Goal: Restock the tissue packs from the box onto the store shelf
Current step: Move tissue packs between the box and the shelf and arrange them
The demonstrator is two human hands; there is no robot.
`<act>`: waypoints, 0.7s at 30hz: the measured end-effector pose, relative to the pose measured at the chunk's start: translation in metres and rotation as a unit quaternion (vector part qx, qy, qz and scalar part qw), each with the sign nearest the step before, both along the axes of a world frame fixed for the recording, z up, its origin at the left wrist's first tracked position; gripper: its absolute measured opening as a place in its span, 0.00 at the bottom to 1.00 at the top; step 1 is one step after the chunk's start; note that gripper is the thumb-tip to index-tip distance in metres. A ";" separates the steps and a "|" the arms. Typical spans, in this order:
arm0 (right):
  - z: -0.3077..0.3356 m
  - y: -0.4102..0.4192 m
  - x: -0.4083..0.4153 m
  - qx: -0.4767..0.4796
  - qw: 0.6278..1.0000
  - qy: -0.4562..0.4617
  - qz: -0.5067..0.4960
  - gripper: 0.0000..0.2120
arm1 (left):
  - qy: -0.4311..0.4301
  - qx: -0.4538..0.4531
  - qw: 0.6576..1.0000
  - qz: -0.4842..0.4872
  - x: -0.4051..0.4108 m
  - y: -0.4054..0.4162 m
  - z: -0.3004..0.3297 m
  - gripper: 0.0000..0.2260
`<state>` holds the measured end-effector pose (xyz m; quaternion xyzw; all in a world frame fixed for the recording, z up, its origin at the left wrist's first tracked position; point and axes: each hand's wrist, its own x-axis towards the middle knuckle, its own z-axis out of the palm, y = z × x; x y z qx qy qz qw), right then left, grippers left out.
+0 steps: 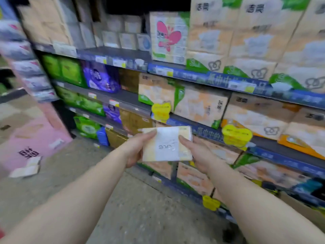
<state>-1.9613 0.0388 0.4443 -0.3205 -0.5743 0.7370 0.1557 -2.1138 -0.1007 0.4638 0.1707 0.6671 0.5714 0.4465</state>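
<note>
A flat white and pale-yellow tissue pack [167, 144] is held out in front of me at mid-frame, its printed word upside down. My left hand [135, 148] grips its left edge, thumb on top. My right hand [197, 152] grips its right edge, thumb on the face. The pack hangs in the air in front of the store shelf [175, 118], level with a lower tier. The shelf tiers hold stacked orange, green and purple tissue bundles. No box is clearly in view.
A pink stacked display [33, 136] stands at the left on the floor, with a small pale pack [26, 169] lying beside it. Yellow price tags [236, 135] stick out from the shelf edges. Grey floor [123, 208] lies below my arms.
</note>
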 end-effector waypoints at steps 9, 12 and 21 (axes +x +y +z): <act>0.046 -0.044 -0.202 0.064 0.977 0.013 0.204 0.11 | 0.038 0.075 0.982 0.172 -0.174 -0.073 0.038 0.11; 0.060 -0.016 -0.254 0.140 0.964 -0.007 0.226 0.20 | 0.078 0.092 0.973 0.195 -0.230 -0.053 0.050 0.13; 0.141 0.111 -0.404 0.244 0.957 0.056 0.148 0.22 | 0.143 0.157 0.972 0.095 -0.382 0.066 0.133 0.28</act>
